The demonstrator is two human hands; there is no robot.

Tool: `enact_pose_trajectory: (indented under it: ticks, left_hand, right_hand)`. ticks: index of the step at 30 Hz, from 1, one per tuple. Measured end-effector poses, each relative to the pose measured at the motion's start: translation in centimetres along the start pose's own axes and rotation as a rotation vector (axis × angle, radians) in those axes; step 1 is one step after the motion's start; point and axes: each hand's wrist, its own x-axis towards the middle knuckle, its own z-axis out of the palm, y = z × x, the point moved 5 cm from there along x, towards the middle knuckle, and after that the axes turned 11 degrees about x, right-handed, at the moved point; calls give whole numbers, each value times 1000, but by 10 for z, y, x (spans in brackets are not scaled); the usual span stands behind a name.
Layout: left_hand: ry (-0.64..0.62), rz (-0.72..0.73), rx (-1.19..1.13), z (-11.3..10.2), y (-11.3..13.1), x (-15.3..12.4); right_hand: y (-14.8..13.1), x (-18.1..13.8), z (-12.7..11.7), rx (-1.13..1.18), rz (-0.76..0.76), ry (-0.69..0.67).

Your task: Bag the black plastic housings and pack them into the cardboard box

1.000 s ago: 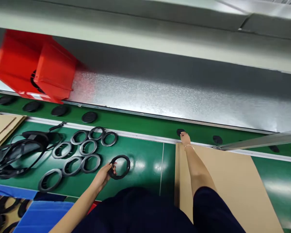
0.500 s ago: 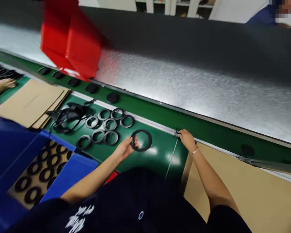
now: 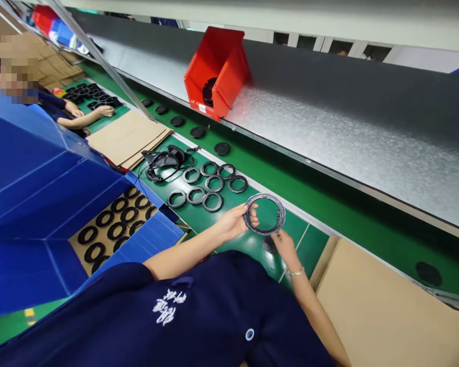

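My left hand (image 3: 233, 223) pinches the left side of a black plastic ring (image 3: 278, 206) and holds it tilted above the green table. My right hand (image 3: 285, 245) is just under the ring's lower edge, its fingers curled on a small dark part (image 3: 269, 245) that I cannot make out clearly. Several similar rings (image 3: 208, 184) lie in rows on the table to the left of my hands. Beyond them lies a black headset (image 3: 162, 162) with its cable.
An open blue box (image 3: 42, 214) at my left holds several black rings on cardboard. A cardboard sheet (image 3: 386, 306) lies at my right, another (image 3: 128, 136) farther left. Black discs (image 3: 222, 148) ride the green belt. A red bin (image 3: 216, 71) sits on the metal shelf. A co-worker's hand (image 3: 104, 110) rests far left.
My left hand lifted the ring off the table and tilted it up. My right hand left the belt's edge and came in under the ring. My view swung left.
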Motion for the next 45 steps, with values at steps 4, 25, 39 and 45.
enact_pose_trajectory:
  ticks: [4, 25, 39, 45]
  left_hand:
    - [-38, 72, -15, 2, -1, -24]
    - [-3, 176, 277, -18, 20, -83]
    - [59, 41, 402, -52, 19, -47]
    - [307, 41, 99, -96, 29, -60]
  right_hand:
    - [-64, -38, -29, 434, -192, 79]
    - [-146, -67, -13, 816, -229, 21]
    - [-83, 12, -14, 270, -119, -75]
    - [26, -2, 41, 104, 104, 83]
